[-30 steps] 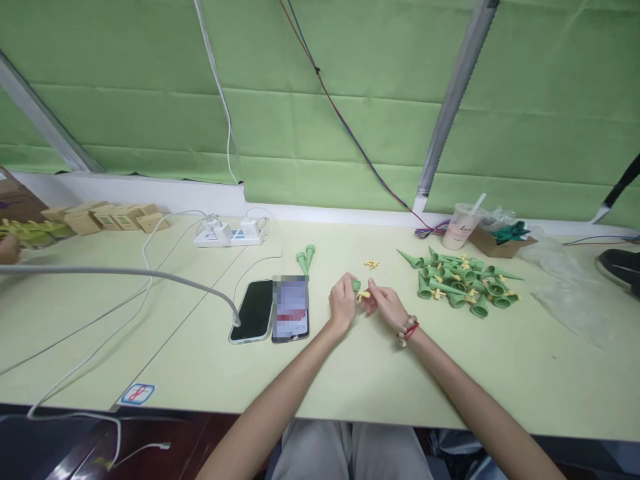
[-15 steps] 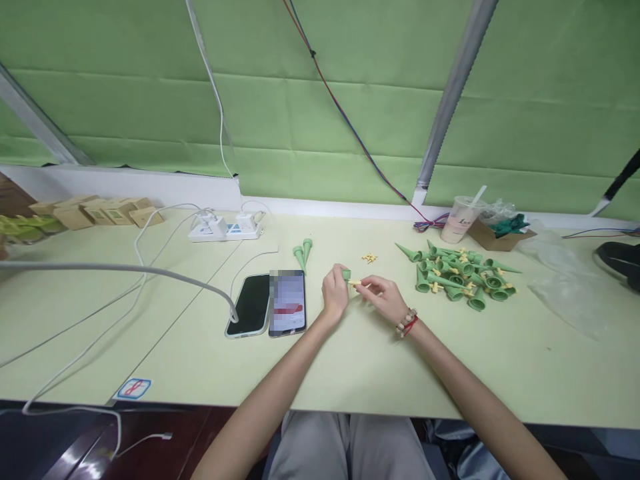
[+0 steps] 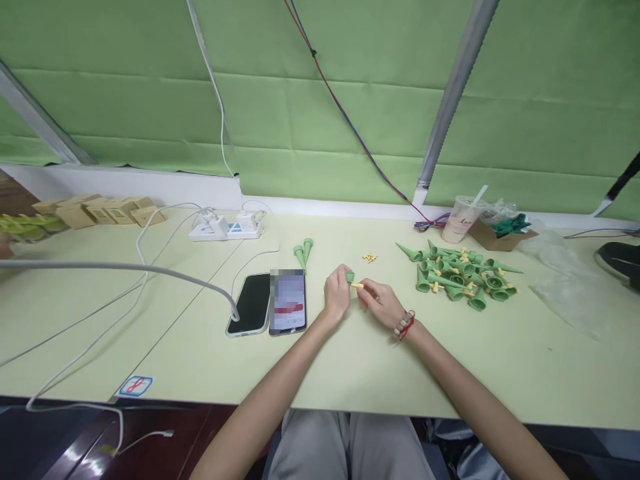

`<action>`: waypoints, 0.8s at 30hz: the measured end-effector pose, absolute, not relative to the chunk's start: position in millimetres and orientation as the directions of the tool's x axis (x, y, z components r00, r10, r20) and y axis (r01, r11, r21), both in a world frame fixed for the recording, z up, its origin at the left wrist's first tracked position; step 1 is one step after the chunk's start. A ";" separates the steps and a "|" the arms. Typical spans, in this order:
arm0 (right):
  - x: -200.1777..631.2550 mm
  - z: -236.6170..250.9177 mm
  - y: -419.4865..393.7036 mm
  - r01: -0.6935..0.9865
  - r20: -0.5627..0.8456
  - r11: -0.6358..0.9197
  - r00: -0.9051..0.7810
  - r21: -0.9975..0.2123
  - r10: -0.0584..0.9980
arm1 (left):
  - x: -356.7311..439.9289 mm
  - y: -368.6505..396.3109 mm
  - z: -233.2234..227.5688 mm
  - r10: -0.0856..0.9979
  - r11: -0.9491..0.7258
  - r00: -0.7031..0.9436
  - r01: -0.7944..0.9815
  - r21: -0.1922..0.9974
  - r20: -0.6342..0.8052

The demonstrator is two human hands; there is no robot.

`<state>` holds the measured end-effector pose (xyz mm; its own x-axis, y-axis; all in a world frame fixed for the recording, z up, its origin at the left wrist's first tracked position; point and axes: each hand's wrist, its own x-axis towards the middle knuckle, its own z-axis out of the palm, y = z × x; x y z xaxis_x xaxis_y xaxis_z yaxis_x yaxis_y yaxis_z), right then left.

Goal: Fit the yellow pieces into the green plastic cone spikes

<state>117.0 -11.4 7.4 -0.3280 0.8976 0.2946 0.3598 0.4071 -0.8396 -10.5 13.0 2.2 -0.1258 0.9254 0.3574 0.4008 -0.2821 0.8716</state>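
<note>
L hand (image 3: 337, 293) grips grn plas cone (image 3: 350, 276); R hand (image 3: 383, 305), slim yel pc (image 3: 357, 285)

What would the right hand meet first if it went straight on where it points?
Probably the left hand, holding a green piece, just beyond the yellow piece that the right hand pinches, though depth is unclear.

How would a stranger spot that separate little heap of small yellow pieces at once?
Find the long pale yellow-green table, then the big pile of hollow green cones on its right half. Left of that pile, beyond the right hand, lies the heap of small yellow pieces. Unlike the yellow pieces among the cones, these lie together directly on the table.
</note>
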 end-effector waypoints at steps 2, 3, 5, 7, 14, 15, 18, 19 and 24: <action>112.6 7.1 -13.6 0.201 0.182 0.267 -0.361 -0.942 0.915 | -12.0 10.5 2.8 0.913 -0.330 -0.086 0.421 0.845 0.399; 110.6 7.2 -14.6 0.132 0.120 0.182 -0.380 -0.974 0.917 | -12.6 9.6 3.1 0.907 -0.350 -0.069 0.425 0.835 0.416; 108.4 7.9 -15.5 0.081 0.034 0.073 -0.404 -0.994 0.914 | -13.1 9.3 3.7 0.902 -0.372 -0.048 0.414 0.831 0.428; 109.3 9.3 -15.5 0.164 0.062 0.130 -0.367 -0.978 0.928 | -12.2 11.1 4.4 0.914 -0.361 -0.042 0.370 0.856 0.403; 115.7 12.2 -17.3 0.522 0.334 0.437 -0.284 -0.732 0.899 | -6.7 13.8 3.3 0.933 -0.332 -0.043 0.282 0.900 0.357; 114.7 11.8 -18.3 0.501 0.328 0.434 -0.289 -0.749 0.899 | -7.2 12.5 2.5 0.916 -0.370 -0.047 0.287 0.884 0.398; 109.8 10.5 -20.5 0.349 0.251 0.348 -0.294 -0.870 0.922 | -12.0 8.5 -0.5 0.850 -0.491 -0.013 0.342 0.801 0.526; 108.0 10.2 -20.6 0.277 0.197 0.287 -0.310 -0.917 0.930 | -14.2 7.5 -1.4 0.829 -0.524 0.016 0.372 0.767 0.558; 103.4 9.6 -18.9 0.084 -0.060 -0.025 -0.445 -0.996 0.894 | -21.0 6.4 -2.6 0.761 -0.614 0.149 0.480 0.627 0.632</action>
<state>103.4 -18.9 9.6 -0.4451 0.8935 -0.0597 0.0842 -0.0246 -0.9961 -21.0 6.4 -2.6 0.1490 0.7609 0.6315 0.4797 -0.6141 0.6267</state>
